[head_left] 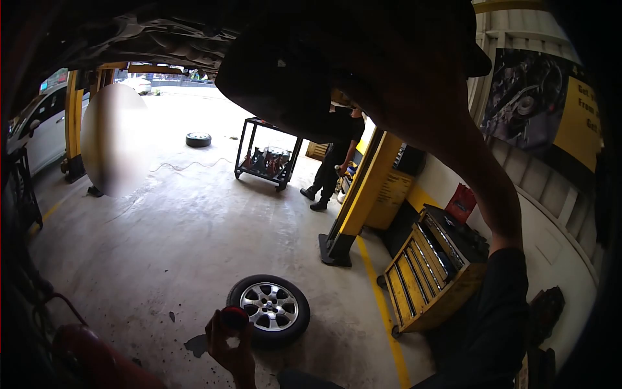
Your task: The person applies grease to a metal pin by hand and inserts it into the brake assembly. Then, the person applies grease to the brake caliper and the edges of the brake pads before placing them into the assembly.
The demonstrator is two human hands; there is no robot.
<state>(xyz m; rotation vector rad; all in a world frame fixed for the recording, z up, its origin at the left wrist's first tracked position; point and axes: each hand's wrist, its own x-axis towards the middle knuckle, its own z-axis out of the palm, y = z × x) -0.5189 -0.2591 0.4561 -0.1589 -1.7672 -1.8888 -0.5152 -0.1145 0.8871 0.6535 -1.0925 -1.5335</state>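
Low in the view, my left hand (228, 347) has its fingers wrapped round a small dark red round object (234, 318). Just behind it a wheel with a silver rim (269, 306) lies flat on the floor. My right arm reaches up from the right side, and my right hand (395, 71) is a dark shape close to the camera at the top. It is against the underside of a raised vehicle (162, 32). Its fingers are too dark to make out, and so is anything in them.
A yellow tool cabinet (421, 272) stands right, beside a yellow lift post (363, 194). Further back are a black cart (265, 155), a person in dark clothes (334, 155) and another tyre (198, 139). A red rounded object (97, 356) is at lower left.
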